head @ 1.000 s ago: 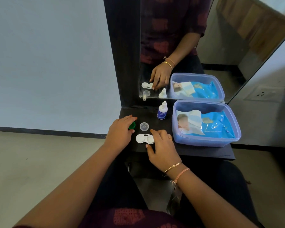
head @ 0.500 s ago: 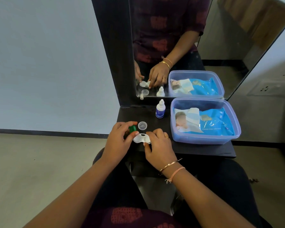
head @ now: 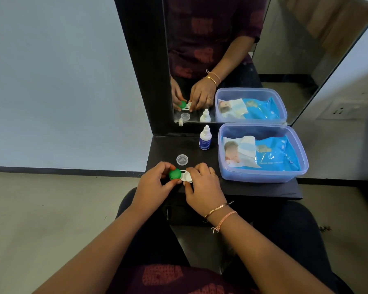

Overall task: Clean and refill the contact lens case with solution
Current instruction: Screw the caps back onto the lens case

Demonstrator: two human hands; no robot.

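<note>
A white contact lens case (head: 186, 176) lies near the front left of the black shelf (head: 253, 187). My left hand (head: 153, 183) pinches a green cap (head: 174, 174) and holds it over the case's left well. My right hand (head: 202, 187) grips the right side of the case, covering that half. A clear round cap (head: 182, 159) lies loose on the shelf just behind the case. The small white solution bottle (head: 205, 138) with a blue label stands upright further back, near the mirror.
A clear plastic box (head: 261, 176) holding a blue pack of wipes (head: 272, 154) fills the shelf's right side. A mirror (head: 285, 49) in a black frame rises behind the shelf. White wall and floor lie to the left.
My left hand lifted the green cap from the shelf and brought it right onto the case's left well. My right hand stayed on the case.
</note>
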